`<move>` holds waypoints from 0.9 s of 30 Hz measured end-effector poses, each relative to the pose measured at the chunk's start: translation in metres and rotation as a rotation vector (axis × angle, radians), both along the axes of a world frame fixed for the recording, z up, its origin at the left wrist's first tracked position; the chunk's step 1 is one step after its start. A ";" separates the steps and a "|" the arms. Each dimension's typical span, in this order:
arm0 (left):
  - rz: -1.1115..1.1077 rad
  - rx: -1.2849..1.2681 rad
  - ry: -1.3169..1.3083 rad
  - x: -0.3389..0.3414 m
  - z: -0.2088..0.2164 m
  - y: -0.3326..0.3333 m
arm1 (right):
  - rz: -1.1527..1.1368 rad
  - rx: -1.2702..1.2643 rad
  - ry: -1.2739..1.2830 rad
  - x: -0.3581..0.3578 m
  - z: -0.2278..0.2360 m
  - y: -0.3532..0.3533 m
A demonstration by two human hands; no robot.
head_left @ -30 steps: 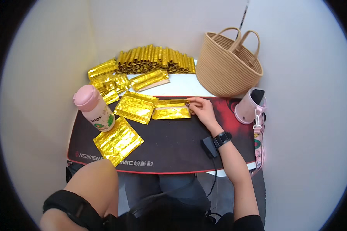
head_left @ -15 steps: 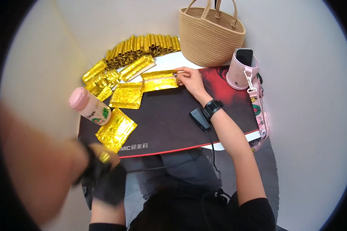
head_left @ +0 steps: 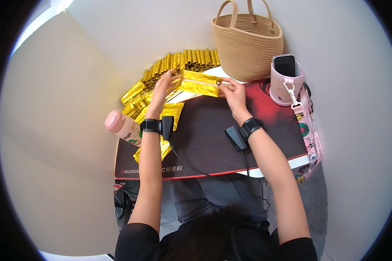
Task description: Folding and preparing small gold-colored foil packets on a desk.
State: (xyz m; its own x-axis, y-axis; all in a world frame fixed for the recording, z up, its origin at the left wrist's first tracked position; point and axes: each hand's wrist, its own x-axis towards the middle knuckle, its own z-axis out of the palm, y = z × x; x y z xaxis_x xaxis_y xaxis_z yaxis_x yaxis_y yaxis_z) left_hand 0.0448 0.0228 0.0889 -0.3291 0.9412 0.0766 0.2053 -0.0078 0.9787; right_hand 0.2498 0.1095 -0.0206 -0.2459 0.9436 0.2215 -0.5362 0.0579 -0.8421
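Note:
A rectangular gold foil paper sheet (head_left: pixel 200 83), with a paler strip along its middle, is spread above the far part of the desk mat. My right hand (head_left: pixel 233 93) pinches its right end between thumb and fingers. At its left end my left hand (head_left: pixel 162 87) has its fingers apart; whether they touch the edge is hard to tell. Behind lies a pile of gold paper rolls (head_left: pixel 189 58). More gold sheets (head_left: pixel 173 114) lie beneath and beside my left wrist, partly hidden by the forearm.
A pink-lidded bottle (head_left: pixel 124 127) stands at the left, against loose foil. At the far right are a woven rope basket (head_left: pixel 248 48) and a pink cup holder (head_left: pixel 286 89) with a phone (head_left: pixel 285 65) and a patterned strap. Cables run from both wrist devices over the mat's near edge (head_left: pixel 213 175).
My left hand has come up from the lower left, where it was beside a large blurred shape, to the foil sheet's left end. That shape is gone. The sheet is now raised and tilted.

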 end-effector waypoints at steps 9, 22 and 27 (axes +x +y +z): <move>-0.080 0.026 0.078 -0.019 -0.057 -0.022 | 0.115 0.175 -0.310 0.010 0.004 -0.002; -0.178 0.159 -0.303 -0.039 -0.087 -0.035 | 0.360 0.150 -0.429 0.010 0.019 -0.017; -0.122 0.122 -0.327 -0.040 -0.090 -0.036 | 0.379 0.161 -0.445 0.006 0.020 -0.019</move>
